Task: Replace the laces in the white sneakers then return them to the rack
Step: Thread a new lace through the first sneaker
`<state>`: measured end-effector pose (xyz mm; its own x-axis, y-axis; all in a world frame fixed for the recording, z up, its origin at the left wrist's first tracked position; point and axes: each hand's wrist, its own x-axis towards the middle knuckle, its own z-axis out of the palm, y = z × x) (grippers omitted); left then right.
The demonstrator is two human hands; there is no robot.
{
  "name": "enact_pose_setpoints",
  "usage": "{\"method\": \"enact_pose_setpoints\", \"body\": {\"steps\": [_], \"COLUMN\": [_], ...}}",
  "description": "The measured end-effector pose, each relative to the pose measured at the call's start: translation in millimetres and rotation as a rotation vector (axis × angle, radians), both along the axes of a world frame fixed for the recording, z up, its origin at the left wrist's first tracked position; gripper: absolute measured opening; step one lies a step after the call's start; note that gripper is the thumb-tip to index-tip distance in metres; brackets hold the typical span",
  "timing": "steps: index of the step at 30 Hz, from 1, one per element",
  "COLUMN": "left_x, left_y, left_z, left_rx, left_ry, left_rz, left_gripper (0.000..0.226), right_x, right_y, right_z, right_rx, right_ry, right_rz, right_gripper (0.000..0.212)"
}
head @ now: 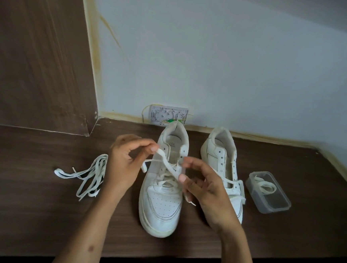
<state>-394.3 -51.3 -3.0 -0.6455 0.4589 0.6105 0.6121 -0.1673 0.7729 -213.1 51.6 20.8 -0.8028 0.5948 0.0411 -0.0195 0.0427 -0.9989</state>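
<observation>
Mid-desk, the left hand (122, 160) and right hand (201, 187) each pinch the lace (167, 164) over the left sneaker (162, 194), the other sneaker (220, 155) just beside it toward the right edge.

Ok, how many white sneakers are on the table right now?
2. One white leather sneaker sits in the middle, being laced; the other white sneaker stands just right of it, partly hidden behind the right hand. None elsewhere in view.

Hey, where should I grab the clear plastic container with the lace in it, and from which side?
Take the clear plastic container from above, grip spanning its two long walls near the middle. It sits open-topped and flat on the table, its right side free; the right sneaker crowds its left.
</observation>
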Motion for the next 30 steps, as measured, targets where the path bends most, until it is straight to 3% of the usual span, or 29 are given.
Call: {"method": "enact_pose_setpoints", "body": {"steps": [2,4,7,10,15,22,30], "left_x": [4,10,12,7,-8,-16,-25], "left_y": [3,7,9,4,-5,-10,-18], "left_z": [0,0,0,3,-1,-5,-10], "left_rx": [-0.028,-0.057,-0.047,-0.002,0.039,0.066,0.023], "left_ry": [0.054,0.102,0.114,0.104,-0.071,-0.301,-0.386], "left_rz": [-0.044,-0.072,-0.059,0.047,0.245,0.356,0.455], "left_gripper": [0.019,0.024,0.029,0.02,0.017,0.003,0.011], "right_x": [-5,-12,-19,-15,4,18,26], "right_y": [-6,-14,-22,-16,3,16,24], "right_z": [1,0,0,2,1,3,1], "right_rx": [-0.011,-0.034,-0.069,-0.04,-0.006,0.049,0.136], "right_ry": [0.014,0.042,0.063,0.028,0.026,-0.045,-0.09], "right_rz": [0.018,0.088,0.141,0.1,-0.009,-0.091,-0.149], "right_gripper": [0.055,0.063,0.045,0.025,0.017,0.024,0.01]}}
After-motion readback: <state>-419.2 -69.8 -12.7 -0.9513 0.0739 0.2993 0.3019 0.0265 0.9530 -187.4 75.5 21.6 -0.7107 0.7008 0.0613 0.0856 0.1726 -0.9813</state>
